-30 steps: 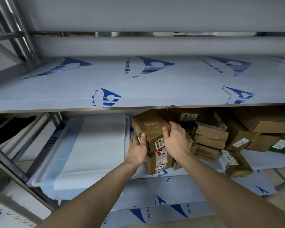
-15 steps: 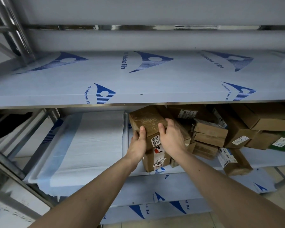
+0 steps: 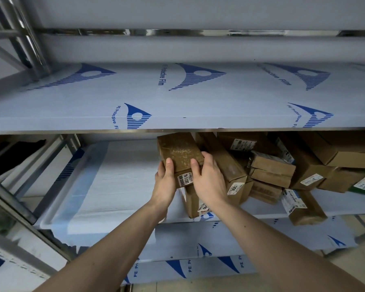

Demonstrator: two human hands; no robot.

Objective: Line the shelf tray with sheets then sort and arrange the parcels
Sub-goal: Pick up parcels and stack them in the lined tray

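Head view: the left hand (image 3: 164, 182) and right hand (image 3: 209, 180) clamp the brown cardboard parcel with a barcode label (image 3: 180, 152) between them, thumbs on top, under the film-covered upper shelf (image 3: 177, 98). Lifted higher, the parcel could knock that shelf's edge or, just right of the hands, topple the leaning heap of brown parcels (image 3: 272, 167). The film reads "PE Protective Film"; the parcel label starts "76-3".

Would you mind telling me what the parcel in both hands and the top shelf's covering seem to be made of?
Parcel: probably brown corrugated cardboard, matte and scuffed, with a printed label on its near end. Shelf covering: thin, glossy plastic film, printed "PE Protective Film"; the shelf edge looks like bright metal.
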